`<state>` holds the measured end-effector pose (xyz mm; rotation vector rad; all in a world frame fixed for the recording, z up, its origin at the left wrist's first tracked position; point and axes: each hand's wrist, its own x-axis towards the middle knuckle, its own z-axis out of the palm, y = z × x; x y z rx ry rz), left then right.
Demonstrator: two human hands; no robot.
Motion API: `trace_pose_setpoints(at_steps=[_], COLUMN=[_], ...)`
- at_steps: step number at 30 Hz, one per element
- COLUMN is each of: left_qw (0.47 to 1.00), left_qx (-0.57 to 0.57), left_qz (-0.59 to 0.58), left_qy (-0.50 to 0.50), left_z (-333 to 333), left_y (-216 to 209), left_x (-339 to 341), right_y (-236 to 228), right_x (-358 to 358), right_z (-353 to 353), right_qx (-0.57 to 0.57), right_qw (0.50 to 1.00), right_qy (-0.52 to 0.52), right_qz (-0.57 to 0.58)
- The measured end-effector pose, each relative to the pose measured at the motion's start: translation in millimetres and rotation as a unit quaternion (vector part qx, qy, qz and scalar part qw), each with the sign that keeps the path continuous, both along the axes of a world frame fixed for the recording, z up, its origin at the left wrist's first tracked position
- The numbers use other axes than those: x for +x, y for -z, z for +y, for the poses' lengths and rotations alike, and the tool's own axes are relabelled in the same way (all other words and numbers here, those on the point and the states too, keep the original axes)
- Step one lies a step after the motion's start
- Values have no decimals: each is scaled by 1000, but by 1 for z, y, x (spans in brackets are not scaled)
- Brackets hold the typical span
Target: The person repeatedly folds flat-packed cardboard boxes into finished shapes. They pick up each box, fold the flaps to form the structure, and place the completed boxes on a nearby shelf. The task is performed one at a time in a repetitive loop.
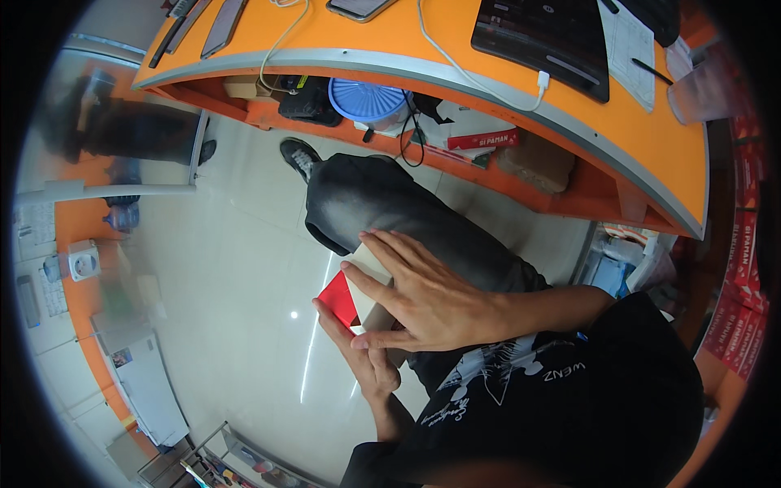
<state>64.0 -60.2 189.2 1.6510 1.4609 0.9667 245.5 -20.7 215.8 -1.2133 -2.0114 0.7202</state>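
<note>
A small folded-card box (340, 299), red on one face and cream white on the others, is held between my two hands over my lap. My right hand (439, 305) lies across its top, with the fingers stretched along the cream side and the thumb at the lower edge. From below, my left hand (370, 362) supports the red side, its fingers pressed along the edge. Part of the box is hidden under my right hand.
An orange counter (390, 31) curves ahead, carrying a tablet (541, 41), phones, cables and a clear cup (700, 91). On its lower shelf are a blue-lidded tub (370, 99) and a brown package (537, 161). Red printed packaging (736, 293) stacks at right.
</note>
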Motion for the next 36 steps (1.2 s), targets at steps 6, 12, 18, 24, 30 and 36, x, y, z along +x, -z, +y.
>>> trace_pose_setpoints(at_steps=[6, 12, 18, 24, 30, 36], left_qw=[998, 998, 998, 999, 1000, 998], left_qx=[-49, -50, -38, -30, 11, 34], left_qz=[4, -24, -21, -16, 21, 59], left_qy=[-29, -29, -42, -22, 7, 4], left_z=[0, 0, -5, -3, -6, -15], left_y=[-9, -7, -7, -6, -6, -1], left_x=[15, 12, 10, 8, 8, 10], right_y=[4, 10, 33, 29, 19, 20], right_x=[3, 10, 29, 37, 27, 3], right_z=[-7, -4, 2, 6, 6, 10], right_qx=[-23, -17, -35, -48, -21, -15], right_qw=[999, 994, 970, 964, 994, 998], right_qy=[28, -17, -88, -120, -85, -45], right_qz=[12, 106, 223, 231, 66, -45])
